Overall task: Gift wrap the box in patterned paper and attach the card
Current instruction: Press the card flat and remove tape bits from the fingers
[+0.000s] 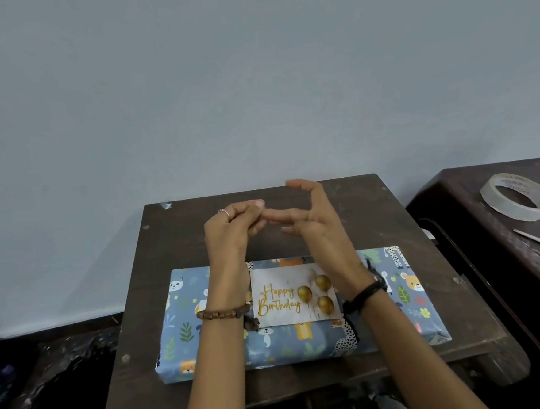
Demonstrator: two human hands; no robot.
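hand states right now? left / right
Left hand: raised over the table, fingers curled; any tape pinched cannot be told.
Right hand: open, fingers extended, nothing visibly gripped.

The wrapped box (298, 311) lies on the dark desk (428, 289), with the birthday card (292, 295) on its top. Both hands are raised above it: left hand (232, 229) with curled fingers touches the right hand (304, 214), whose fingers are spread. A tape roll (517, 196) lies on the side table (472, 190).

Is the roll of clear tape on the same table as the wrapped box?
No: the tape roll sits on the neighbouring table, right of the wrapped box.
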